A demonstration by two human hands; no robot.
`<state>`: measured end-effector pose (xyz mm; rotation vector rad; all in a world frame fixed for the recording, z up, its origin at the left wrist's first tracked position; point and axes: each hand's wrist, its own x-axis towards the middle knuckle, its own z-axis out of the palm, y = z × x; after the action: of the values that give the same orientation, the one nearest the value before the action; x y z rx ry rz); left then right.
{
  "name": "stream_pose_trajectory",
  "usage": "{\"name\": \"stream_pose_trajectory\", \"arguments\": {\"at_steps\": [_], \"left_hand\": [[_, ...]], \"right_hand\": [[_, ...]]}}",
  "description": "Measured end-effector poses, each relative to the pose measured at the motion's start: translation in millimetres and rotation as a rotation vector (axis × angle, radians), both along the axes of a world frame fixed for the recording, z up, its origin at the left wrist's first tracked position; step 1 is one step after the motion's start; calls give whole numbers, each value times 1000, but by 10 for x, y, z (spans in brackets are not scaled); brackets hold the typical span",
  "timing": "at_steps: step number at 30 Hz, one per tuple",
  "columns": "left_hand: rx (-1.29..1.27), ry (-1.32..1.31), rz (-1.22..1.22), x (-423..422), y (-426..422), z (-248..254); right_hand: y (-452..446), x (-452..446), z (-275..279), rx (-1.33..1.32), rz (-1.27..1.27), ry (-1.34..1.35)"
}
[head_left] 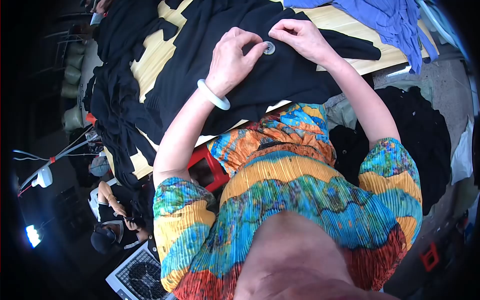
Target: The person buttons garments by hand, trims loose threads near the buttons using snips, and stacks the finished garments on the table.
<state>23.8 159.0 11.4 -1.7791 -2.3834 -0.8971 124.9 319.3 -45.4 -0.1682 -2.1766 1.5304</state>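
A black garment (200, 60) is spread over the table in front of me. On it a round grey button (270, 48) shows at the thumb tip of my left hand (232, 57), whose thumb and index finger are closed at the button's edge. A white bangle (213, 95) circles the left wrist. Just right of the button, my right hand (302, 41) hovers over the cloth with thumb and index finger pinched together. Whatever lies in that pinch is too small to make out.
Blue-purple cloth (382, 25) covers the far right of the wooden table (330, 22). More black garments (117, 95) hang over its left side. A red stool (207, 167) stands below the edge. Another person (117, 210) sits at lower left near a fan (142, 275).
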Motion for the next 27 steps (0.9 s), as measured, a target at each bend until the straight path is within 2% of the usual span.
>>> {"name": "stream_pose_trajectory", "arguments": {"at_steps": [3,6,10,13,17,23,27], "left_hand": [[-64,26,39,6,4,-25],[-130,11,89,75,47,-20],[-147,108,60,105,105,-42],[-150,322,12,129,160,-36],[-174,458,-54,194,247,-46],[-147,412,-94,179,258,-85],[-84,341,-126,167,203,-84]], "right_hand": [[14,-22,-54,-48,-9,-9],[26,-3,-8,-84,15,-147],[20,5,10,-115,22,-120],[40,30,7,-179,16,-102],[77,166,-17,-320,-9,-70],[283,704,-117,-465,-234,-52],[692,1180,-331,-409,-502,-95]]}}
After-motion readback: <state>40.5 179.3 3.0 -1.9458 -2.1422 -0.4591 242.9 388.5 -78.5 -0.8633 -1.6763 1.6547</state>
